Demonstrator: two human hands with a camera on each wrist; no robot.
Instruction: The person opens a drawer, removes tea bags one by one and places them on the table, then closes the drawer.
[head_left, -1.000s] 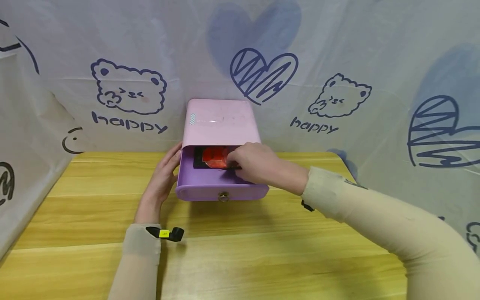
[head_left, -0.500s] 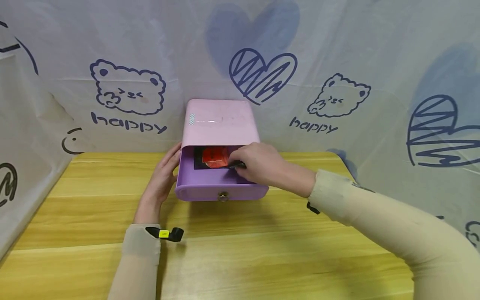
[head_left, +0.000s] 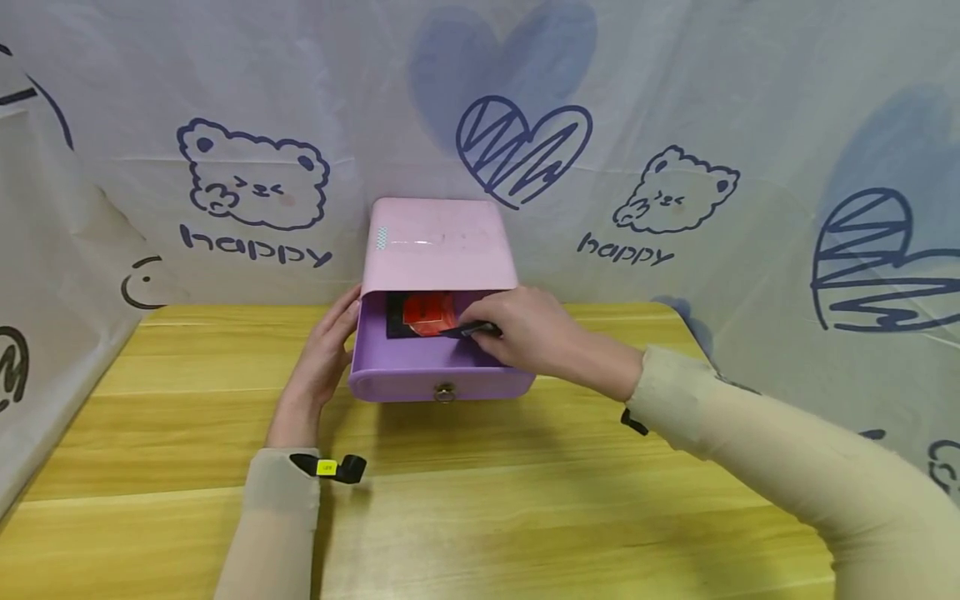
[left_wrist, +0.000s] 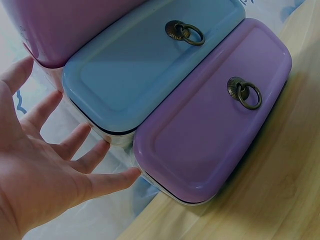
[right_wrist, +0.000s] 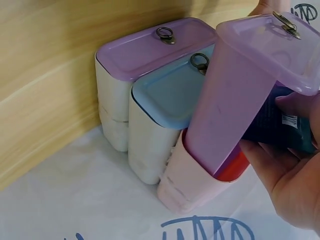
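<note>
At the head view's centre, the top purple drawer (head_left: 401, 357) of a pink cabinet (head_left: 442, 250) is pulled out. My right hand (head_left: 534, 333) reaches over its right side and pinches a dark flat packet (head_left: 474, 330) between thumb and fingers. In the right wrist view a barcode shows on this dark packet (right_wrist: 272, 122). Another packet, red and black (head_left: 427, 313), lies inside the drawer, partly hidden by the hand. My left hand (head_left: 318, 354) rests against the cabinet's left side. Its fingers are spread and straight in the left wrist view, fingertips touching the side.
Below the pulled-out drawer are a closed blue drawer (left_wrist: 145, 70) and a closed purple drawer (left_wrist: 210, 115), each with a ring pull. The cabinet stands on a wooden table (head_left: 487, 500), close to a printed cloth (head_left: 405, 100) behind it.
My right hand has drawn slightly to the right, and more of the dark packet shows in its fingers. My left hand keeps its place on the cabinet's side.
</note>
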